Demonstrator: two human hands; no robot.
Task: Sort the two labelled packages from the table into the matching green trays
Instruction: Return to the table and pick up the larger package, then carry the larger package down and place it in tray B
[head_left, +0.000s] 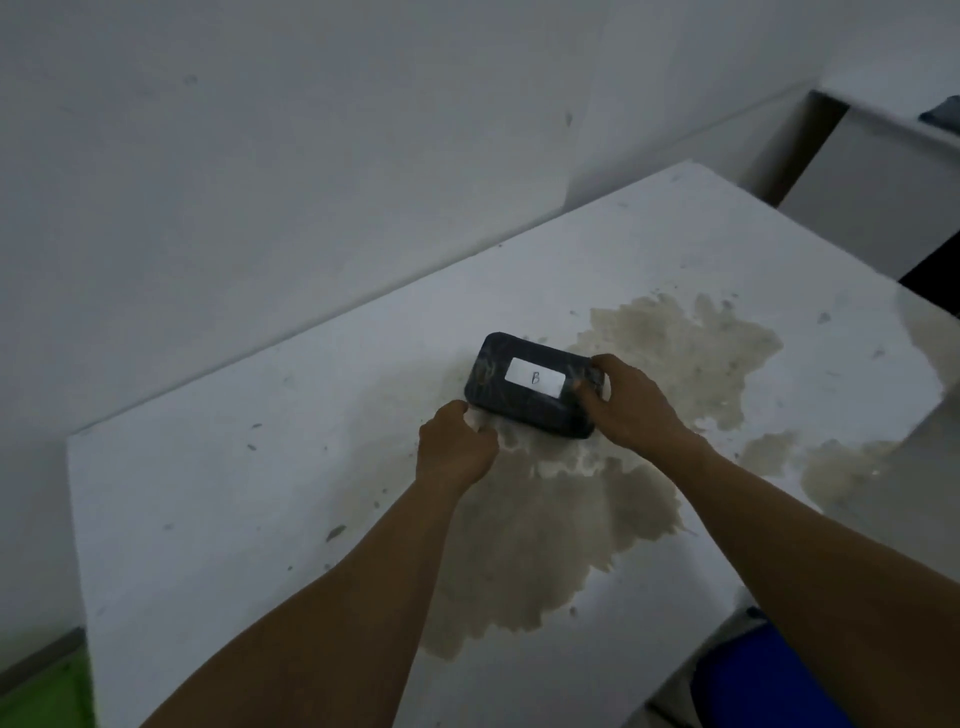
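Package (530, 391): dark, white label "B", lying mid-table (260, 467) on a brown stain (545, 545), nearer the far edge. Right hand (631, 402) clasps its right end, thumb on top. Left hand (454, 447) curled at its near-left corner; whether it grips cannot be told. Step, as judged: picking up B. Next: lift clear, find the B tray; a green patch (47, 696) shows below the table's left corner. No second package in view.

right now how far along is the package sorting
Only one package shows: a dark wrapped rectangular package with a white label marked B, on the stained white table. No second package is in view, so it may already be sorted; I can't confirm. In hand: the right hand grips its right end, the left hand is at its near left corner. Left: carrying it to its tray; only a green patch shows bottom left.
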